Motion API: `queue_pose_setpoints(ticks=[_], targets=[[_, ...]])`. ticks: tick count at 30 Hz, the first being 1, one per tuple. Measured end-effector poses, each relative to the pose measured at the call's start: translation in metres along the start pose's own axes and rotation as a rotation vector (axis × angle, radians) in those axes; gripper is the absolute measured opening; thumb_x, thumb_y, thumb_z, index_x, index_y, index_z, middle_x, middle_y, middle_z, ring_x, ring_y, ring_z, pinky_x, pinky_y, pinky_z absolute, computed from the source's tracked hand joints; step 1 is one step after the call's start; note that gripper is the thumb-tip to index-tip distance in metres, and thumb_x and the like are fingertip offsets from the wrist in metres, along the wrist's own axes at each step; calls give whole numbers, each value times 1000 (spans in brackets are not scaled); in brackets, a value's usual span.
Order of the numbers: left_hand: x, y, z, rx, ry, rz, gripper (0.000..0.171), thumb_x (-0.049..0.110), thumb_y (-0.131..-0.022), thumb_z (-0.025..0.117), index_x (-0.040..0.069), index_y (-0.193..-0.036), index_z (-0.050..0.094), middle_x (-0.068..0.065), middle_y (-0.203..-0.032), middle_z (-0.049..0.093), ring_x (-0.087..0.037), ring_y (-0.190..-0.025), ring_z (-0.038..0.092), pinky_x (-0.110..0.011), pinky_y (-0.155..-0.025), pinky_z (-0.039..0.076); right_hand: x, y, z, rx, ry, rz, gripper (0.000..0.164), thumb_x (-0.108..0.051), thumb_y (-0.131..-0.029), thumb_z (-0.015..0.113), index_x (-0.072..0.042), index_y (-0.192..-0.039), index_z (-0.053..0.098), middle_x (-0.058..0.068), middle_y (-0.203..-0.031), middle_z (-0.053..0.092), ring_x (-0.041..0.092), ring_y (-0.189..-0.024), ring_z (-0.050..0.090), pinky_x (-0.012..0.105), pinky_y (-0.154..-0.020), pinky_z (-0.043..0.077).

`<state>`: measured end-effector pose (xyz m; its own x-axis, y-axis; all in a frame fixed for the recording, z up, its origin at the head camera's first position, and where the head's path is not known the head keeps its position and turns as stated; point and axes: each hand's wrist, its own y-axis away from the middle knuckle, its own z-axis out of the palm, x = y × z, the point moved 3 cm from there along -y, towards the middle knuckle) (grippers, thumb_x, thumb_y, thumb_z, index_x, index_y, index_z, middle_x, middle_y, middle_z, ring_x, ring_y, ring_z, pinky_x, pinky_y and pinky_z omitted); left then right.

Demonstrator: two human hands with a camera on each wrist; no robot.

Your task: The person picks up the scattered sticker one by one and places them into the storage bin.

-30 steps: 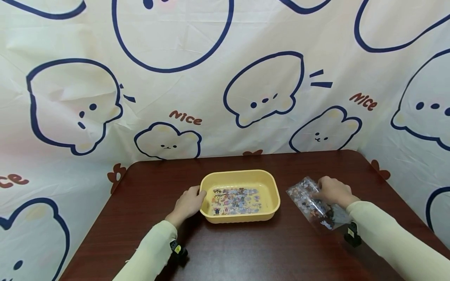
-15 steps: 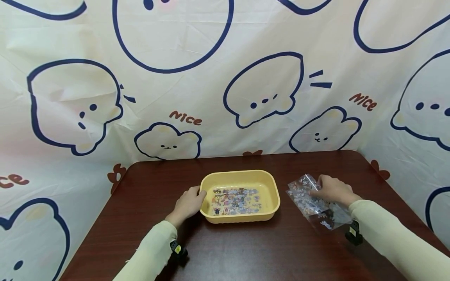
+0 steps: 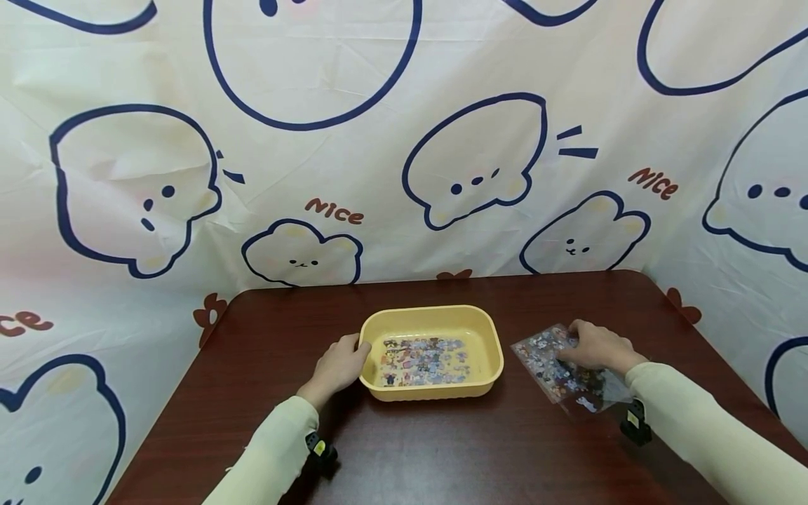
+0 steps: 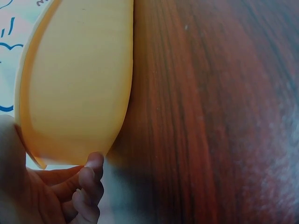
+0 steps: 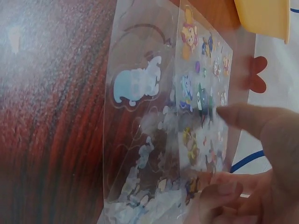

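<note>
My left hand (image 3: 337,366) grips the left end of a yellow plastic tray (image 3: 486,351), its thumb by the rim and its fingers against the outer wall. Inside the tray lie small colourful cartoon stickers (image 3: 423,361) in rows. To the right of the tray, my right hand (image 3: 600,345) holds clear sticker sheets (image 3: 549,361) between thumb and fingers. Seen from the right wrist, the sheets carry cartoon figures, and a whitish animal-shaped sticker (image 5: 138,83) shows on a nearly bare part. Blur in that view hides exactly where the fingertips meet the sheets.
Both hands work over a dark reddish-brown wooden table (image 3: 442,449). Behind and beside it hangs a pale cloth (image 3: 366,161) printed with blue-outlined animals. A dark wrist camera (image 3: 320,449) sits on the left sleeve, close above the tabletop.
The clear sheets in my right hand have shifted and tilted, from a whitish glare to showing their coloured prints. The right hand has moved slightly. My left hand and the tray stay still.
</note>
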<state>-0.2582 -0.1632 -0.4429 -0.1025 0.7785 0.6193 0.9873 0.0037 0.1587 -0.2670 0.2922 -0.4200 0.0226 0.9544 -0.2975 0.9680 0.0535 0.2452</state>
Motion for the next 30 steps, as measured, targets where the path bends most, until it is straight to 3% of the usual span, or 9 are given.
queue_pose_setpoints(ticks=[4, 9, 15, 30], targets=[[0, 0, 0, 0, -7, -3, 50, 33, -103, 40, 4, -142, 55, -5, -82, 65, -15, -64, 60, -29, -60, 41, 0, 1, -1, 13, -39, -3, 50, -32, -90, 69, 7, -121, 59, 23, -105, 68, 29, -83, 61, 47, -69, 41], [0, 0, 0, -3, -6, -4, 50, 33, -103, 40, 5, -141, 56, -5, -81, 65, -15, -64, 59, -29, -60, 41, 1, 2, -4, 45, -93, -24, 17, -23, -95, 63, -7, -88, 63, 4, -73, 60, 19, -65, 54, 38, -61, 35], [-1, -1, 0, -6, -8, -11, 52, 34, -104, 40, 4, -144, 53, -5, -85, 66, -15, -66, 60, -28, -61, 42, 3, 3, -7, 64, -114, -84, 24, -13, -97, 52, -11, -76, 62, 0, -73, 66, 18, -61, 51, 37, -58, 33], [0, -1, 0, -7, -4, -10, 50, 33, -104, 40, 6, -144, 54, -4, -85, 66, -15, -67, 61, -29, -63, 43, 0, 7, -22, 122, -166, -126, 26, -17, -102, 54, -10, -84, 70, 0, -73, 68, 17, -58, 51, 34, -50, 37]])
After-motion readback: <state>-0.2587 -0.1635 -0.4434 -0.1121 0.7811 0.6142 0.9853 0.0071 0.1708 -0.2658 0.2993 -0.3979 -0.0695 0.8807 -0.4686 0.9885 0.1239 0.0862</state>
